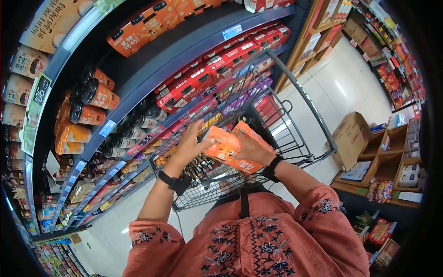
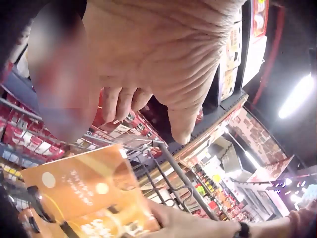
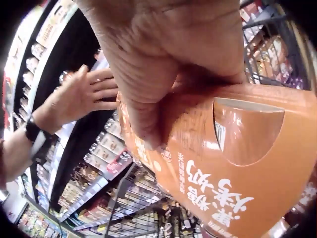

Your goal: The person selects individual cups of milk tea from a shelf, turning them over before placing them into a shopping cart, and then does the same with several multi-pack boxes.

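The orange carton (image 1: 222, 147) is held flat between both hands, above the wire shopping cart (image 1: 302, 99). The right hand (image 1: 253, 148) grips its right end: the thumb (image 3: 148, 99) lies over the top face and the other fingers go under it, so they cannot be seen. The left hand (image 1: 190, 147) is at the opposite end with fingers (image 3: 106, 91) straight and a little spread, their tips at the carton's edge and not wrapped around it. Beyond the left hand, shelves carry red cartons (image 1: 203, 76).
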Tool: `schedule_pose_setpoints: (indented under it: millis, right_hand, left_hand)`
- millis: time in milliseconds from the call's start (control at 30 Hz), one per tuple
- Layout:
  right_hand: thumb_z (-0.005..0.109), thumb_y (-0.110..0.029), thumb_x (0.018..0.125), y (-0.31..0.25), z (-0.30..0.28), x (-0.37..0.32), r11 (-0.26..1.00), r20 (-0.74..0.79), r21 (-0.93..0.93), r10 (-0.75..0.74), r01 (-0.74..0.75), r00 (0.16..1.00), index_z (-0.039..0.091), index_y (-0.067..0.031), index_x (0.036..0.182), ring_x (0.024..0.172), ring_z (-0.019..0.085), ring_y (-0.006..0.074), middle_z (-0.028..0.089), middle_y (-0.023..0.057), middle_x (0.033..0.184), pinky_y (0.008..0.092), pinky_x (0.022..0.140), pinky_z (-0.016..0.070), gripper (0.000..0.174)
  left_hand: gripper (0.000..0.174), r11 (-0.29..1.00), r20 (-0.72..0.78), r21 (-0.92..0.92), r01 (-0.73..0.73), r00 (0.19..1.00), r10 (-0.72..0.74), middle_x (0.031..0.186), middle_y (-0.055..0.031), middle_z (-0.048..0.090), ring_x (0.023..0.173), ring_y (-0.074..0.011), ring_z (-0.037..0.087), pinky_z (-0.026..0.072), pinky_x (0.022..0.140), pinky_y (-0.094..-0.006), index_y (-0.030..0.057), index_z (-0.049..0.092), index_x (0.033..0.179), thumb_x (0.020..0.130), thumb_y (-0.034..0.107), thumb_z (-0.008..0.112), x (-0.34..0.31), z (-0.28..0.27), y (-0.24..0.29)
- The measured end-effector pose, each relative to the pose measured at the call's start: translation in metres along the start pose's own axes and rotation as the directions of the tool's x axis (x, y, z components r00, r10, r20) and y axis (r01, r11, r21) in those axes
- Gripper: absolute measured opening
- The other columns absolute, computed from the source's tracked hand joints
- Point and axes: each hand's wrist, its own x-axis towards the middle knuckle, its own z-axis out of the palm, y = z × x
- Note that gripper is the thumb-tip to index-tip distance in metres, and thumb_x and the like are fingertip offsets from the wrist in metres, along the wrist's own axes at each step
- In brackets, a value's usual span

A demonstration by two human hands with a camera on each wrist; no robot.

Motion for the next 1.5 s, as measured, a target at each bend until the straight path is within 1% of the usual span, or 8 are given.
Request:
schedule_pose_setpoints:
  millis: [133, 233, 333, 467, 633, 833, 1267, 1500]
  right_hand:
    - [0.081, -0.027, 0.076, 0.026, 0.010, 0.008, 0.992, 0.017, -0.002, 0.127, -0.127, 0.992, 0.029, -0.0012, 0.154, 0.130, 0.054, 0.0388, 0.052, 0.0245, 0.140, 0.0449, 0.107, 0.0460, 0.097]
    - [0.079, -0.033, 0.077, 0.082, 0.060, 0.025, 0.934, -0.211, -0.346, 0.016, -0.090, 0.977, 0.024, 0.0039, 0.152, 0.117, 0.062, 0.0389, 0.055, 0.0283, 0.133, 0.0434, 0.099, 0.0499, 0.100]
    - [0.079, -0.038, 0.076, 0.064, 0.049, 0.022, 0.895, -0.073, -0.325, 0.297, -0.305, 0.952, 0.036, 0.0026, 0.145, 0.118, 0.063, 0.0375, 0.056, 0.0268, 0.134, 0.0449, 0.097, 0.0514, 0.091]
    - [0.084, -0.047, 0.071, 0.090, 0.076, 0.032, 0.785, -0.160, -0.513, 0.311, -0.348, 0.937, 0.049, -0.0017, 0.127, 0.114, 0.065, 0.0328, 0.061, 0.0194, 0.126, 0.0416, 0.095, 0.0550, 0.080]
    - [0.084, -0.048, 0.075, 0.069, 0.067, 0.038, 0.688, -0.042, -0.594, 0.493, -0.418, 0.869, 0.048, -0.0063, 0.134, 0.119, 0.065, 0.0298, 0.060, 0.0164, 0.134, 0.0372, 0.095, 0.0557, 0.081]
    - [0.082, -0.046, 0.070, 0.084, 0.046, 0.028, 0.850, 0.067, -0.407, 0.393, -0.335, 0.917, 0.047, -0.0003, 0.134, 0.113, 0.068, 0.0329, 0.068, 0.0198, 0.122, 0.0425, 0.093, 0.0554, 0.086]
    - [0.085, -0.050, 0.072, 0.108, 0.051, 0.029, 0.660, -0.272, -0.636, 0.293, -0.400, 0.917, 0.052, -0.0081, 0.123, 0.111, 0.064, 0.0320, 0.062, 0.0138, 0.120, 0.0416, 0.084, 0.0576, 0.074]
    - [0.084, -0.053, 0.069, 0.109, 0.058, 0.033, 0.663, -0.156, -0.695, 0.239, -0.278, 0.958, 0.052, -0.0051, 0.126, 0.108, 0.064, 0.0337, 0.059, 0.0161, 0.120, 0.0416, 0.088, 0.0564, 0.081]
  left_hand:
    - [0.079, 0.985, 0.016, -0.154, 0.084, 0.996, -0.082, 0.138, -0.0246, 0.053, 0.129, -0.0300, 0.054, 0.0443, 0.108, -0.0413, -0.0006, 0.033, 0.152, 0.093, 0.031, 0.074, -0.027, 0.012, -0.005]
    - [0.077, 0.969, -0.003, -0.204, 0.141, 0.989, -0.145, 0.130, -0.0206, 0.057, 0.118, -0.0273, 0.060, 0.0483, 0.102, -0.0396, 0.0001, 0.034, 0.151, 0.092, 0.029, 0.075, -0.049, 0.015, -0.018]
    - [0.076, 0.965, -0.045, -0.210, 0.160, 0.984, -0.173, 0.125, -0.0177, 0.058, 0.115, -0.0248, 0.061, 0.0494, 0.100, -0.0381, 0.0004, 0.035, 0.151, 0.093, 0.028, 0.075, -0.067, 0.012, -0.033]
    - [0.076, 0.956, -0.071, -0.210, 0.205, 0.972, -0.224, 0.127, -0.0223, 0.060, 0.117, -0.0305, 0.062, 0.0500, 0.100, -0.0412, -0.0018, 0.038, 0.149, 0.092, 0.033, 0.075, -0.071, -0.014, -0.017]
    - [0.068, 0.991, -0.145, -0.094, 0.094, 0.984, -0.107, 0.128, -0.0183, 0.060, 0.116, -0.0251, 0.062, 0.0504, 0.099, -0.0382, 0.0013, 0.039, 0.149, 0.094, 0.025, 0.073, -0.043, -0.057, 0.017]
    - [0.061, 0.998, -0.195, 0.032, -0.053, 0.979, 0.059, 0.129, -0.0180, 0.060, 0.114, -0.0231, 0.061, 0.0507, 0.098, -0.0366, 0.0006, 0.044, 0.145, 0.095, 0.022, 0.072, 0.017, -0.105, 0.055]
    - [0.047, 0.925, -0.549, 0.373, -0.069, 0.787, 0.280, 0.121, -0.0216, 0.064, 0.108, -0.0304, 0.066, 0.0526, 0.093, -0.0389, -0.0036, 0.057, 0.128, 0.093, 0.026, 0.071, 0.129, -0.187, 0.056]
    - [0.050, 0.791, -0.564, 0.604, 0.099, 0.754, 0.336, 0.124, -0.0210, 0.060, 0.121, -0.0391, 0.055, 0.0445, 0.102, -0.0469, 0.0018, 0.058, 0.126, 0.092, 0.037, 0.069, 0.142, -0.183, 0.023]
